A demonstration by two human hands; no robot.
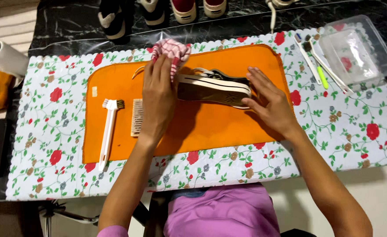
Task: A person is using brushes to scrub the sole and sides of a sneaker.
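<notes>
A dark sneaker (214,88) with a white sole edge lies on its side on an orange mat (202,127). My left hand (158,94) presses a red-and-white checked cloth (172,50) against the toe end of the sneaker. My right hand (268,103) steadies the heel end, fingers spread along the sole. A white long-handled brush (108,131) and a small wooden brush (137,116) lie on the mat just left of my left hand.
The mat sits on a floral tablecloth (48,131). At the back right are a clear plastic container (355,50) and several small brushes (316,63). More shoes (158,11) stand along the dark far edge. A white tube (2,55) lies at left.
</notes>
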